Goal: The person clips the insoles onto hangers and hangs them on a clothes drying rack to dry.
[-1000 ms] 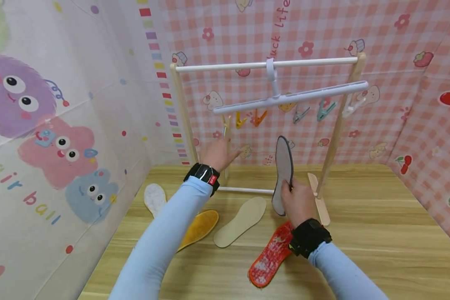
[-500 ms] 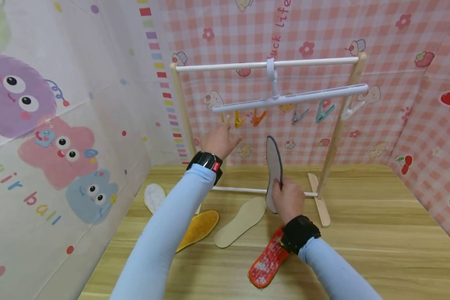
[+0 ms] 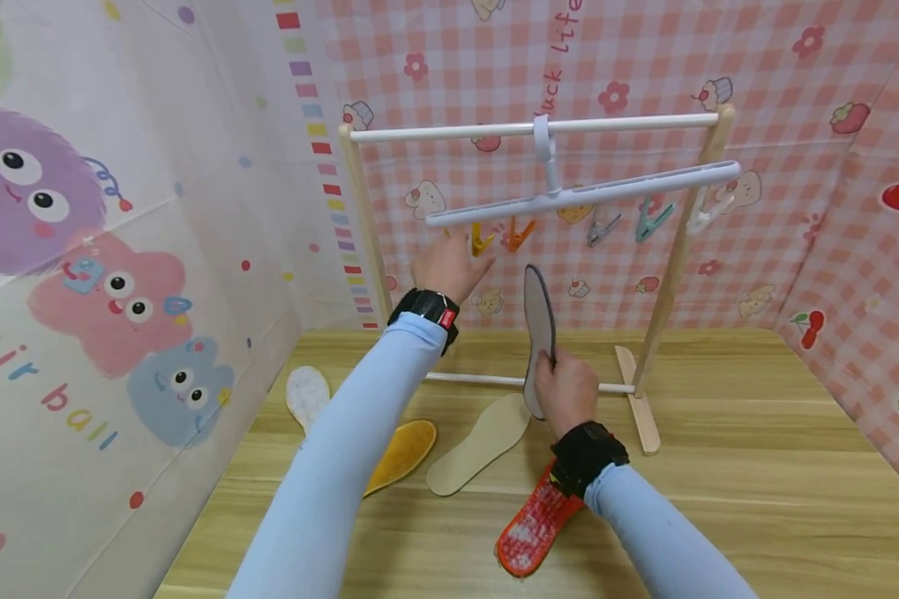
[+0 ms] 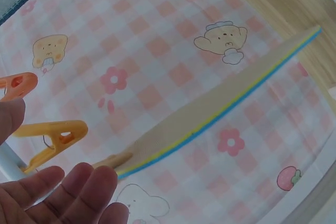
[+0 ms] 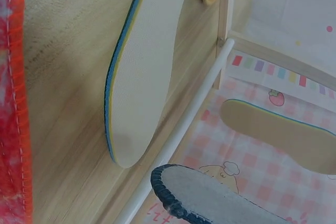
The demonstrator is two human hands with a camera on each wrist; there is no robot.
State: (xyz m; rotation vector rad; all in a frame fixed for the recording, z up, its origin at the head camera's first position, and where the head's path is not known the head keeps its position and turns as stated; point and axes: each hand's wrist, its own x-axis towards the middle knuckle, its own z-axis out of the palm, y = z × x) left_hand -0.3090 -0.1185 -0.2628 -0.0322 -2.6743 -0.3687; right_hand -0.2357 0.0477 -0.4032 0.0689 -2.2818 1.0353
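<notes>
My left hand (image 3: 451, 268) is raised under the left end of the white hanger (image 3: 584, 196), its fingers loosely spread beside the yellow clothespin (image 3: 481, 241). In the left wrist view, the fingertips (image 4: 100, 182) are close to a beige clothespin (image 4: 114, 160), from which a thin cream insole (image 4: 205, 108) with a blue-and-yellow edge hangs. My right hand (image 3: 567, 384) grips a grey insole (image 3: 539, 324) with a dark stitched border, held upright between thumb and fingers above the table. The right wrist view shows one end of this grey insole (image 5: 220, 192), but the hand is out of that frame.
A wooden rack with a white top rail (image 3: 449, 133) carries the hanger. Orange (image 3: 520, 235), grey (image 3: 602, 229), teal (image 3: 652, 221) and white (image 3: 710, 213) clothespins hang along it. Cream (image 3: 479, 445), red (image 3: 528, 528), mustard (image 3: 404, 453) and white (image 3: 307, 395) insoles lie on the table.
My right hand has moved left with the grey insole. My left hand has risen slightly and shifted right near the yellow clothespin, after being on the beige clothespin's level.
</notes>
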